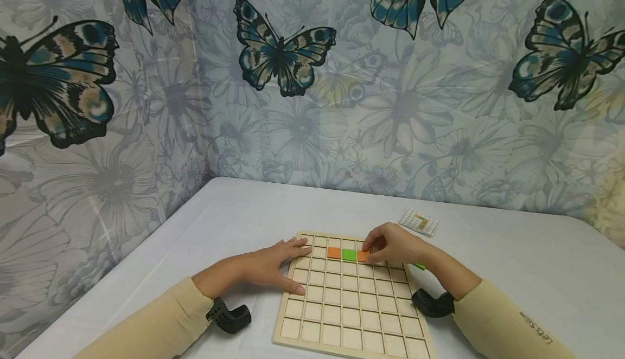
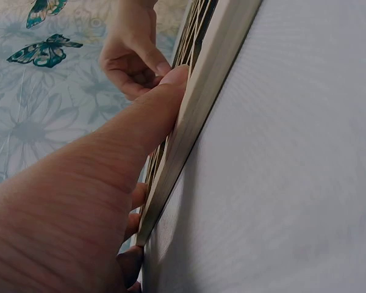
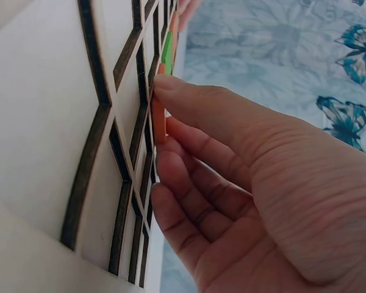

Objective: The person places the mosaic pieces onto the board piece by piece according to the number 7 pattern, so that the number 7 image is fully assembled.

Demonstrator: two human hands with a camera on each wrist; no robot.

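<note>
A bench [image 1: 263, 207] covered in a smooth white cloth fills the lower part of the head view, its far corners rounded. Behind it and along the left side rises a pale blue-grey patterned wall covering [image 1: 303, 131], printed with large outlined flowers and bold teal, black and cream butterflies [image 1: 279, 55]; light creases run across it, and the right edge turns yellowish.

On the bench lies a pale wooden square-celled grid board [image 1: 342, 296]. In its second row from the far edge sit a flat orange square tile [image 1: 334, 253] and, just right of it, a flat bright green square tile [image 1: 349, 255]. A second orange square tile [image 1: 362, 256], right beside the green one, is pinched between thumb and curled fingers of the right hand [image 1: 393, 242]. The left hand [image 1: 273, 264] has its fingers extended and spread, gripping nothing, resting on the board's left edge.

Dark lettering [image 1: 536, 327] on the right beige sleeve [image 1: 508, 315] appears to read "LetsSlim". Past the board's far right corner lies a small white gridded card [image 1: 419, 222] with orange and green marks, too small to make out fully. A black wrist-worn device [image 1: 229, 318] hangs below the left wrist, another [image 1: 433, 303] below the right.
</note>
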